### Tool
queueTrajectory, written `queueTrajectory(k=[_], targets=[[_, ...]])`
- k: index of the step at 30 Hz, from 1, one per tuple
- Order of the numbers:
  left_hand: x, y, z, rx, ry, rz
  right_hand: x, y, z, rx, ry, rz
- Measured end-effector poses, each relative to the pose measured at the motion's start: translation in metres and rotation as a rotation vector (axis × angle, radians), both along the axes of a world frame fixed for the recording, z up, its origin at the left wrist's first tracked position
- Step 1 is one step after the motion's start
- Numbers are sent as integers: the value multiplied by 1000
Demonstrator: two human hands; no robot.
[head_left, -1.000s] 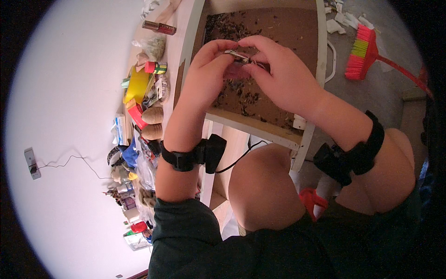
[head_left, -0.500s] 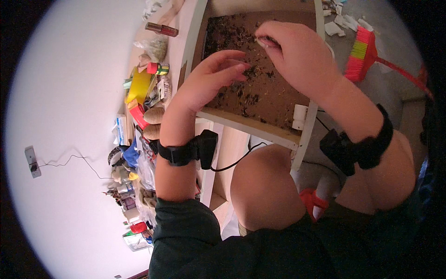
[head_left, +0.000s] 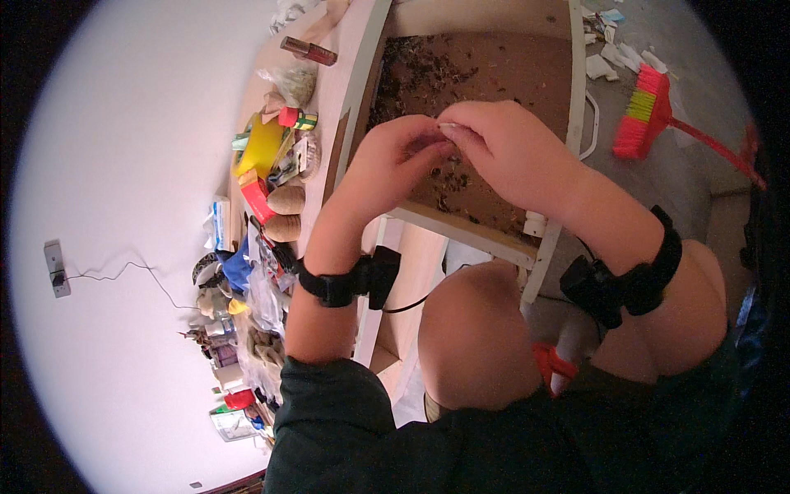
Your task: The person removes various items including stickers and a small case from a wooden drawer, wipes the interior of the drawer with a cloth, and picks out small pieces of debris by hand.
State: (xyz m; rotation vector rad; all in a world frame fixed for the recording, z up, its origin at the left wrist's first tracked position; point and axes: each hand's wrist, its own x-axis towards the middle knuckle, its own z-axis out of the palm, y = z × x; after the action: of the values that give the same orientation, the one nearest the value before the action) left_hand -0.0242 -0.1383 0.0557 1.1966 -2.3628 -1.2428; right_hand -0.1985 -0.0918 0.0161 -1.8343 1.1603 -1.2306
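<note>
Both hands meet over a shallow wooden drawer (head_left: pixel 465 230) with a brown bottom. Dark, dry crumbly bits (head_left: pixel 420 70) lie scattered in it, thickest at the far left. My left hand (head_left: pixel 391 165) is curled, its fingertips touching those of my right hand (head_left: pixel 514 148). The right fingers are closed and bent down toward the left ones. Whatever sits between the fingertips is too small or hidden to name. Each forearm wears a black strap with a small box.
To the left, a crowded tabletop carries a yellow object (head_left: pixel 262 148), a red-capped bottle (head_left: pixel 298 118), a dark red tube (head_left: pixel 309 50) and plastic bags. On the floor at right lie a red-and-yellow broom (head_left: pixel 644 113) and white scraps (head_left: pixel 609 62). My bare knee (head_left: pixel 473 346) is beneath the drawer.
The two hands were apart and have come together. The right hand moved down toward me; the left fingers have curled in to meet it. The whole view has shifted slightly.
</note>
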Motion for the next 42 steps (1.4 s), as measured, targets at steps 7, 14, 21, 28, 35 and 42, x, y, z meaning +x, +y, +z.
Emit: queueTrajectory(k=[7,14,21,28,35,42], targets=[[26,-44,41,-735,-317,307,-9,-3,-1,26,-2,-196],[72,-107,29,-874,-940,465,-15,-4,3,11,77,-97],[-18,-104,-40,-620,-504,293,-44,-10,-16,-168,294,-370],[42,-225,-194,-195,-1358,271,-47,-11,-14,-254,242,-320],[104,-251,-188,-432,-1295,594,-45,-17,3,-297,59,-348],[12,-165,-122,-499,-921,345,-54,-8,1,-103,25,-276]])
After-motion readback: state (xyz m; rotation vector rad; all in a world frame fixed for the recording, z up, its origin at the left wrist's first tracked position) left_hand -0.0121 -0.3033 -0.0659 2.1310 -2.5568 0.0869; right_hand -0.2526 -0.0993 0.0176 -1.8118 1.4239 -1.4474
